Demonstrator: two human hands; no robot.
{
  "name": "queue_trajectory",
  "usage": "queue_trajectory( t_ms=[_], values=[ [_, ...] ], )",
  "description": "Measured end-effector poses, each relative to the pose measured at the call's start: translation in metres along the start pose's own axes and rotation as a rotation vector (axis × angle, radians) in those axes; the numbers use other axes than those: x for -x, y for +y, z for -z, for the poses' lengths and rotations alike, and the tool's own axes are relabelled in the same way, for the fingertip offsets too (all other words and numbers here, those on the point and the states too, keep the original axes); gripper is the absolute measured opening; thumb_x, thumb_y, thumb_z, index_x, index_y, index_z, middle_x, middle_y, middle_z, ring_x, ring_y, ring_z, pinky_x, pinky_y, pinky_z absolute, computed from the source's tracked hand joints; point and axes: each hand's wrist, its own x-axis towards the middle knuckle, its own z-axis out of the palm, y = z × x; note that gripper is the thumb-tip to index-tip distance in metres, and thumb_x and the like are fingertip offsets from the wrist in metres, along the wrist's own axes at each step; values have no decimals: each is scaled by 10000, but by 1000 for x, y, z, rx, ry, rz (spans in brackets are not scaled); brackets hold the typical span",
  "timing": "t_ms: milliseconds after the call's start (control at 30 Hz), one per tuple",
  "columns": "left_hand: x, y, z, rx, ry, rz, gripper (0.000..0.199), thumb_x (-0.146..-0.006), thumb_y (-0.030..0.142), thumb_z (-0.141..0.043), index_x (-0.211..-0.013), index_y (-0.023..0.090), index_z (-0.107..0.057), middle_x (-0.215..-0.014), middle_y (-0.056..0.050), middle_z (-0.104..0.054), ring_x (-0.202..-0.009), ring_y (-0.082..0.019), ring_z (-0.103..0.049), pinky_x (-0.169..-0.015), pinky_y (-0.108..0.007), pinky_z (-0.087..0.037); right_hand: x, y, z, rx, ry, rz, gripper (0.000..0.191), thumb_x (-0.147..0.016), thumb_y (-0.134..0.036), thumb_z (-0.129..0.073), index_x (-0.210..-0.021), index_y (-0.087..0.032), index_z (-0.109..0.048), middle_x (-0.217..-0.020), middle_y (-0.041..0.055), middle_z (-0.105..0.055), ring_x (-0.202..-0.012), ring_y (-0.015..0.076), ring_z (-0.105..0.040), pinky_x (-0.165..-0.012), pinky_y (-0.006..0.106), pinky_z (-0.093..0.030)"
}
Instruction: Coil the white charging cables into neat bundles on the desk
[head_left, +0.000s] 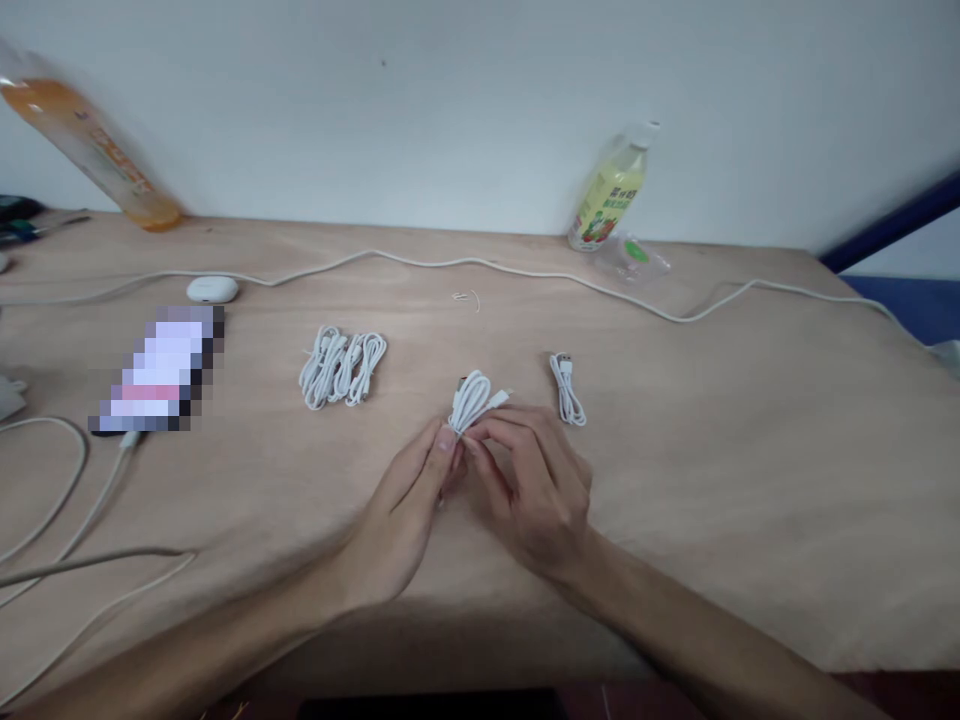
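A coiled white USB cable (pixel 471 400) is held upright near the middle of the table, its loops and a plug sticking up. My left hand (pixel 405 500) is closed on the lower end of the coil, thumb on top. My right hand (pixel 532 480) is pinched close against the base of the coil; what lies between its thumb and forefinger is too small to make out. On the right lies another coiled white cable (pixel 568 388) with its USB plug toward the wall. Several coiled white cables (pixel 343 367) lie side by side to the left.
Thin short strips (pixel 466 298) lie beyond my hands. A long white cord (pixel 472 262) crosses the table's back. At left are a phone (pixel 161 365) with a charging lead and a white earbud case (pixel 212 290). An orange bottle (pixel 97 150) and a yellow bottle (pixel 611 195) stand by the wall.
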Motion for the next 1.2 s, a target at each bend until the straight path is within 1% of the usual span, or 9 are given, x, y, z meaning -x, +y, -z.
queue_trajectory(
  t_ms=[233, 467, 533, 633, 733, 800, 900, 1033, 1200],
  values=[
    [-4, 0, 0, 68, 0, 24, 452, -1091, 587, -537, -828, 222, -501, -814, 16, -433, -789, -178, -389, -740, -327, -394, 0, 1, 0, -5, 0, 17, 150, -1047, -103, -658, -1119, -232, -631, -937, 67, -792, -878, 238, -756, -808, 394, -610],
    [-9, 2, -1, 381, -29, 108, 511, -951, 626, -765, -798, 202, -526, -751, 55, -379, -672, -125, -299, -616, -253, -337, 0, 2, 3, -59, -1, -34, 157, -1038, -114, -659, -1104, -250, -618, -910, 43, -781, -851, 242, -737, -795, 412, -571],
    [-10, 8, 0, 474, -26, 145, 525, -907, 602, -832, -780, 199, -520, -728, 63, -372, -657, -114, -280, -603, -229, -334, 0, 3, 4, -91, -15, -100, 121, -1033, -143, -663, -1072, -246, -613, -892, 40, -760, -835, 240, -717, -784, 408, -572],
    [-10, 17, 2, 574, -74, 214, 524, -915, 577, -841, -762, 194, -517, -691, 68, -354, -649, -114, -255, -595, -207, -352, -1, 5, 6, -170, -87, -258, 60, -1031, -204, -650, -1074, -229, -617, -932, 49, -737, -862, 230, -710, -791, 396, -584],
    [-10, 19, 4, 636, -103, 261, 497, -924, 543, -843, -773, 192, -524, -685, 69, -348, -645, -115, -247, -599, -201, -374, -1, 8, 5, -311, -175, -378, 160, -1037, -248, -630, -1192, -209, -624, -1037, 64, -728, -942, 219, -717, -830, 384, -595],
    [-9, 19, 5, 645, -107, 270, 477, -929, 512, -844, -779, 195, -520, -692, 69, -344, -641, -115, -240, -600, -202, -376, -2, 10, 5, -374, -230, -388, 182, -1052, -262, -605, -1226, -212, -622, -1078, 66, -718, -972, 215, -703, -839, 381, -590],
    [-7, 19, 4, 619, -118, 269, 484, -930, 503, -838, -761, 201, -499, -696, 70, -323, -635, -116, -217, -590, -207, -357, -3, 11, 5, -385, -278, -375, 105, -1078, -269, -565, -1142, -218, -631, -1056, 61, -697, -960, 209, -676, -825, 372, -571],
    [-8, 19, 3, 550, -132, 273, 526, -923, 561, -824, -743, 205, -481, -684, 75, -300, -633, -118, -179, -582, -219, -322, -5, 10, 6, -364, -289, -368, 99, -1084, -243, -542, -1006, -223, -600, -957, 37, -655, -894, 197, -642, -786, 350, -543],
    [-10, 18, 4, 448, -143, 262, 575, -900, 641, -805, -737, 221, -448, -670, 83, -277, -620, -115, -172, -571, -241, -273, -5, 8, 6, -459, -328, -381, 138, -1094, -218, -490, -991, -227, -581, -934, 28, -643, -852, 188, -620, -771, 338, -523]
  ],
)
